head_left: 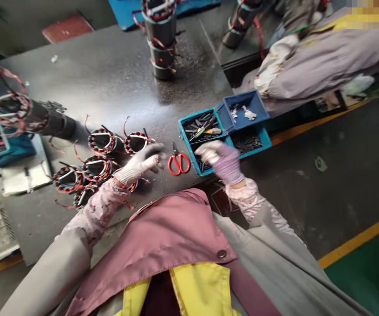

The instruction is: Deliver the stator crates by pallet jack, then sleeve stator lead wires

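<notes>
My left hand (145,163), in a pale knitted glove, hovers just right of a wound ring-shaped coil core (136,143) with red and white leads. Its fingers stretch rightward, somewhat blurred, and I see nothing held in them. Over the near left compartment of a teal divided bin (200,173) is my right hand (222,160), in a white and purple glove. Its fingers are bent together above small black pieces (204,165); whatever they pinch is hidden. Between the hands lie red-handled scissors (178,164) on the metal table.
Several more coil cores (97,168) stand at left. Stacked cores rise behind as a tall column (163,48), with another stack (37,116) at left. A blue tray (246,110) with white scraps rests on the bin. A co-worker's gloved hand (276,61) is at the upper right.
</notes>
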A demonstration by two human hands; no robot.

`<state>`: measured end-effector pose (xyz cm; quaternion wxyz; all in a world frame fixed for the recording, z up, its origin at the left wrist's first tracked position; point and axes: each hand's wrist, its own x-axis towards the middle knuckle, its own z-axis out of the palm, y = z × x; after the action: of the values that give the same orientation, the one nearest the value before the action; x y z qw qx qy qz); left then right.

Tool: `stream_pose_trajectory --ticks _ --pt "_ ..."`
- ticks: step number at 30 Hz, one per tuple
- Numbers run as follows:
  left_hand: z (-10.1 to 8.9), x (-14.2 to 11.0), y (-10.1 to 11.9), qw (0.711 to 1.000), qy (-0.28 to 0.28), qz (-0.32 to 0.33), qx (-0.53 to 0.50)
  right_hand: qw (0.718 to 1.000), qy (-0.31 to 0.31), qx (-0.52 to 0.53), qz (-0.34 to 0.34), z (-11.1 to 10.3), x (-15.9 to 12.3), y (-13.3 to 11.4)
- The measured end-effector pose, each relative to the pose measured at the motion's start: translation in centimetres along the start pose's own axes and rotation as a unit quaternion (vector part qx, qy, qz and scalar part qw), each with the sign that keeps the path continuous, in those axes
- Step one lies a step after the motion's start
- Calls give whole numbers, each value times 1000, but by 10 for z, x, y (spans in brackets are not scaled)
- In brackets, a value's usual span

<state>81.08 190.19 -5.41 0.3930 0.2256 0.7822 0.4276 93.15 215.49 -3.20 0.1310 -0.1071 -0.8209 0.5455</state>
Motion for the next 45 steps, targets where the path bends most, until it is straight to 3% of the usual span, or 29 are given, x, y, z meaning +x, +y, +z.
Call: stream_pose_trajectory --ticks 2,3,4,7,10,12,14,17,19,22,24,26,27,28,29,30,31,33,34,35,37,39,43,45 --pt "-12 12 -15 971 124 -25 201 988 143 -20 52 -47 31 10" --pt "-16 17 -23 944 142 -39 296 977 193 -56 70 -69 50 18" --pt "-20 20 -31 919 138 -48 367 967 202 -116 102 -89 70 26" --pt "-23 21 -48 878 83 -57 467 928 57 -327 170 -124 123 53" --pt "-20 12 -56 851 58 -74 516 867 -39 -443 224 -130 151 67" --pt "-18 3 -58 841 45 -93 531 831 -62 -498 242 -128 156 65" --pt "-18 -6 -58 842 42 -110 527 790 -95 -565 217 -121 154 57" --pt "-13 -19 -53 845 71 -137 511 767 -164 -613 94 -95 143 47" --pt "-4 -29 -42 849 117 -147 495 749 -255 -611 9 -65 135 48" --pt "18 -49 -25 873 167 -122 443 674 -405 -614 -66 -14 130 57" --pt "32 -66 -19 895 173 -95 401 612 -475 -628 -73 9 135 60" --pt "45 -86 -17 912 179 -75 361 569 -509 -644 -56 16 144 55" --pt "50 -95 -16 920 185 -68 339 564 -505 -652 -44 14 148 50" --pt "55 -104 -15 928 194 -62 313 573 -483 -661 -31 9 151 43" --pt "58 -110 -13 935 208 -57 281 602 -444 -664 -19 2 149 34" --pt "60 -115 -11 942 224 -52 245 651 -398 -646 -11 -4 144 23" --pt "62 -116 -8 948 239 -43 208 719 -353 -599 -4 -8 133 11" --pt "61 -110 -1 958 252 -9 138 868 -291 -402 27 -4 99 -12" --pt "61 -105 2 963 246 15 111 921 -280 -266 57 5 77 -23" --pt "60 -99 5 969 228 40 91 946 -277 -137 104 18 55 -33" --pt "58 -94 6 980 176 66 68 939 -295 0 175 52 16 -48" --pt "55 -98 1 989 126 53 54 911 -340 58 227 86 -9 -58" --pt "45 -132 -27 994 93 22 -55 844 -424 65 322 135 -17 -81" --pt "36 -152 -39 985 92 33 -140 830 -444 52 333 154 -14 -96"
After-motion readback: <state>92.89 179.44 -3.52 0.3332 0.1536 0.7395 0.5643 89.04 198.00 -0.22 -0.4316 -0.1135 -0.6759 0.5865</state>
